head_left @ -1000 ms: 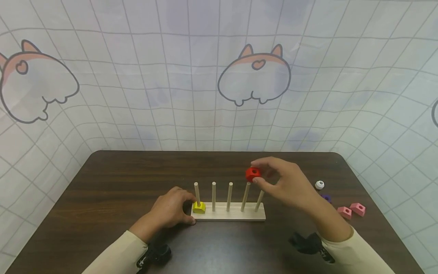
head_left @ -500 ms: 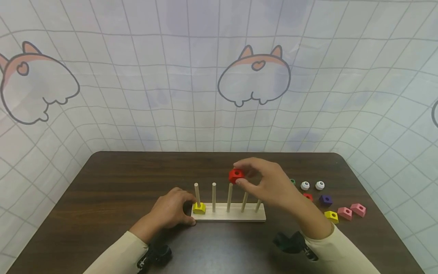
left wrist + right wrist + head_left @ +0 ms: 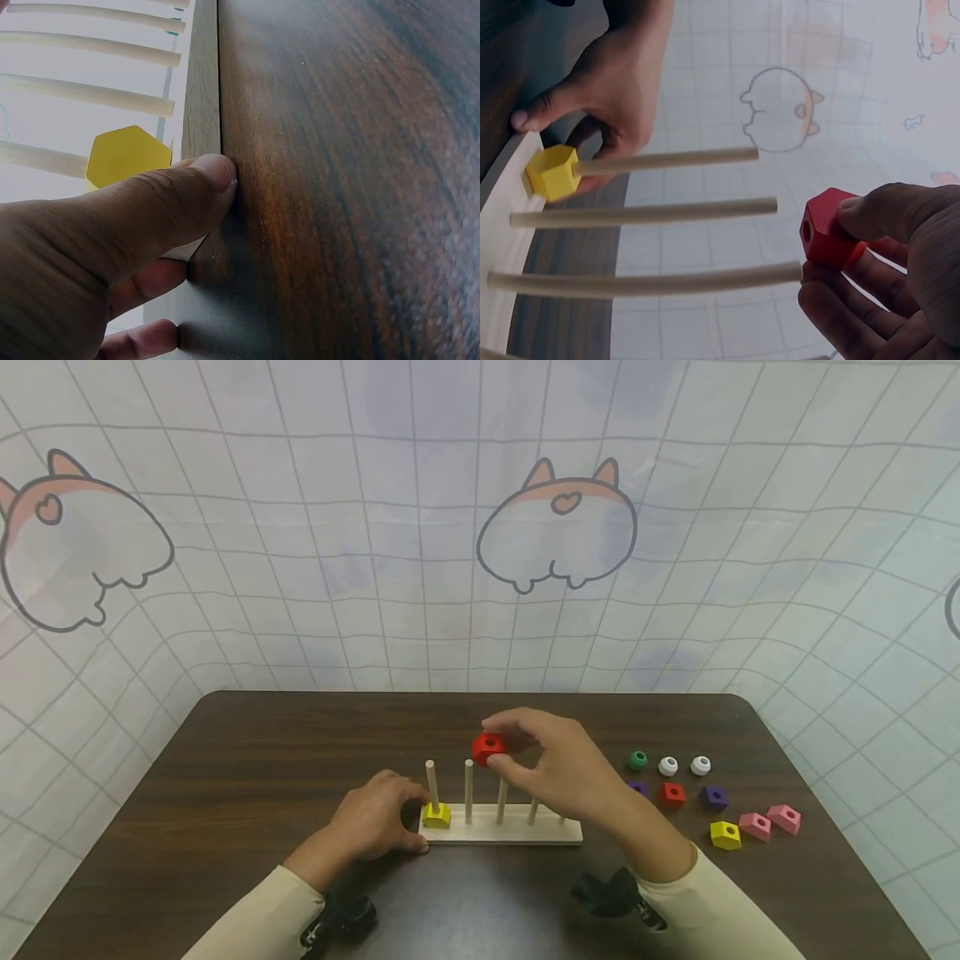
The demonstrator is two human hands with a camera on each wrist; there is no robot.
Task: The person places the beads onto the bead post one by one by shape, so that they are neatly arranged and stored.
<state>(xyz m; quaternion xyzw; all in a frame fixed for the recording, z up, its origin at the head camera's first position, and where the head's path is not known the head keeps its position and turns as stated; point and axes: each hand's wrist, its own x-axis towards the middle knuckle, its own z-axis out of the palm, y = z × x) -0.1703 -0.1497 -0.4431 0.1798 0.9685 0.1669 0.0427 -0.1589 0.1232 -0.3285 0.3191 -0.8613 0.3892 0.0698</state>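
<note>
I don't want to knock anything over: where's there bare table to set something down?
The table is bare left of the left hand and in front of the peg board, between the wrist cameras. It's crowded around the pegs by the right hand, and farther right among the loose beads.

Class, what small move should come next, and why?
Probably shift the red block left over the second peg from the left: that peg is bare, the right hand pinches the block nearby, its hole out of line, and the left hand holds the base.
</note>
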